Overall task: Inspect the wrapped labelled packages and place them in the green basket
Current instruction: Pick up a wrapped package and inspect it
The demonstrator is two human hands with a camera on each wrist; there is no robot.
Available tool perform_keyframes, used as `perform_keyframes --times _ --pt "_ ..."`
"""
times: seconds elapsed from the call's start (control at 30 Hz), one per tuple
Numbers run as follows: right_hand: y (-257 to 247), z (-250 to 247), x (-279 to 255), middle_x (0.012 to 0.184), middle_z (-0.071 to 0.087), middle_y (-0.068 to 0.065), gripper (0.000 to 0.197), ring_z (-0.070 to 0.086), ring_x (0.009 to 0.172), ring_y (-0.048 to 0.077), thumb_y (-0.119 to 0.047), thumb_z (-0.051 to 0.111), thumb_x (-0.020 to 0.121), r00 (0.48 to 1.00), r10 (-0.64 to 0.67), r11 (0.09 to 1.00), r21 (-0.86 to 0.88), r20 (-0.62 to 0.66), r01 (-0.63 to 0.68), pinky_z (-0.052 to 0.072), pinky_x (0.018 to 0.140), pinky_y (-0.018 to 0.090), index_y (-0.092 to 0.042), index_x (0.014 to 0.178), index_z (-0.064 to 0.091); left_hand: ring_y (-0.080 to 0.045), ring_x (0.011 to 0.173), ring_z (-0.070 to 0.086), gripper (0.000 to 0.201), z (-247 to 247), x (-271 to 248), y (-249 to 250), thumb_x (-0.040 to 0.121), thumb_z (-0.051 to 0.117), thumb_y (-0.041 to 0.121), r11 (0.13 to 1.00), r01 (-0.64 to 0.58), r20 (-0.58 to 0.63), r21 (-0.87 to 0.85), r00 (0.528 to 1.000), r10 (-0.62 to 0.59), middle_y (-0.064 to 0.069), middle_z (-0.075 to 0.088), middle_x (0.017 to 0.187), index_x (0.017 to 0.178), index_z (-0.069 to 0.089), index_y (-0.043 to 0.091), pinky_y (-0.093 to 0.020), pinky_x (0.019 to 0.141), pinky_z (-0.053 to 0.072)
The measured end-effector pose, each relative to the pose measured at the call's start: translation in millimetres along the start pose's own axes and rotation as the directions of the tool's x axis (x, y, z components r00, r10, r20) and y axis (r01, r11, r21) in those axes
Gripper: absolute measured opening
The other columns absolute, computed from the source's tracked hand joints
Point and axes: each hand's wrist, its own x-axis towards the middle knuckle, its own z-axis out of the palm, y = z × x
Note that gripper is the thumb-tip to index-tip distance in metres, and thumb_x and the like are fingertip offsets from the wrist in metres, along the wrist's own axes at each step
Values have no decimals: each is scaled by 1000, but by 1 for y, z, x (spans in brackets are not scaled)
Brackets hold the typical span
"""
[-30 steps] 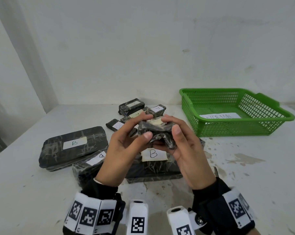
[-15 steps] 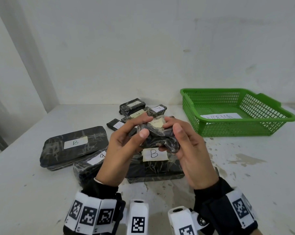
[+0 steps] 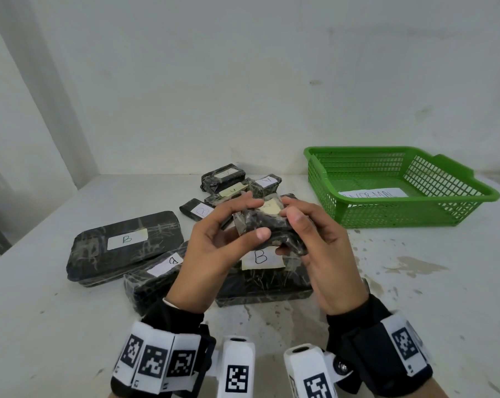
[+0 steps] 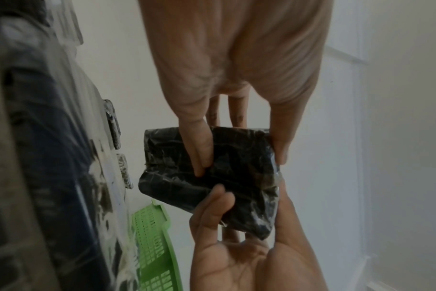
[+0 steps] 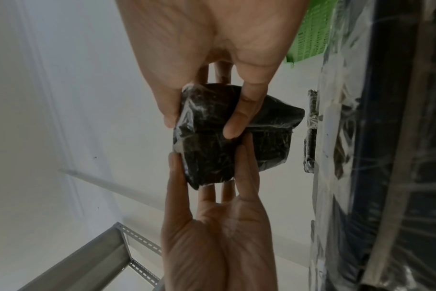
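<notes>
A small black plastic-wrapped package with a pale yellow label on its far top face is held above the table between both hands. My left hand pinches its left end, thumb on the near side and fingers over the top. My right hand grips its right end, with the thumb on top. In the left wrist view the package shows its dark, crinkled underside. The right wrist view shows the package held by both sets of fingers. The green basket stands at the back right with only a white paper sheet inside.
Below my hands lies a large wrapped package marked B. Two more large ones lie to the left. Several small wrapped packages are clustered at the back by the wall. The white table is stained at the right.
Both hands have turned the small package, so its right end has dipped lower and its label has tipped away. The hands have stayed in about the same place above the table.
</notes>
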Motion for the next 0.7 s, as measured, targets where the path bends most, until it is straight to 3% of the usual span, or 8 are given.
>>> perform_keyframes --times 0.13,0.23,0.33,0.43,0.53,0.6,0.7 --pt "5 1 1 119 68 3 45 66 106 32 -49 71 78 1000 -6 999 -42 -27 5 58 73 35 -13 105 71 -29 126 58 34 -1 1 -4 69 78 27 1000 1 -29 20 1000 -1 -2 61 136 103 75 22 -28 88 54" --pt "3 1 1 120 67 -5 57 67 108 26 -61 75 72 1000 4 999 -35 15 -4 59 78 40 -15 104 69 -32 127 57 36 -1 1 -3 71 77 29 1000 -9 -42 23 999 10 -2 61 138 106 75 23 -30 90 54" --pt "-1 2 -1 120 67 -5 34 71 93 20 -39 75 82 999 -49 999 -21 14 50 59 64 30 -12 102 69 -26 122 62 47 0 -1 0 69 78 24 1000 -16 -3 16 1000 16 -2 58 140 114 71 18 -28 89 54" --pt "-3 0 -3 119 68 -4 28 72 83 18 -27 67 80 997 -70 997 -40 15 70 56 57 26 -7 101 68 -23 117 65 49 1 -1 1 66 80 19 999 -29 0 15 1000 29 -1 58 140 114 70 17 -25 85 54" --pt "-2 -2 -1 123 64 -2 25 70 98 27 -32 71 85 996 -86 995 -48 39 88 57 62 27 -13 100 69 -21 115 66 48 2 -1 0 68 78 17 999 -39 2 -11 999 39 -3 58 140 115 67 12 -24 83 54" --pt "-2 0 -1 130 58 4 36 65 110 30 -41 75 82 992 -84 996 -4 90 84 58 69 30 -15 105 68 -23 114 66 51 1 -1 1 70 76 17 998 -48 -7 -42 999 48 -5 58 140 119 64 9 -25 84 55" --pt "-2 1 -1 133 53 6 32 62 115 26 -33 75 84 983 -121 992 -3 139 122 58 74 29 -16 110 67 -26 120 63 59 -1 0 3 70 80 21 997 -51 10 -49 999 52 -12 56 142 126 62 12 -29 90 53"
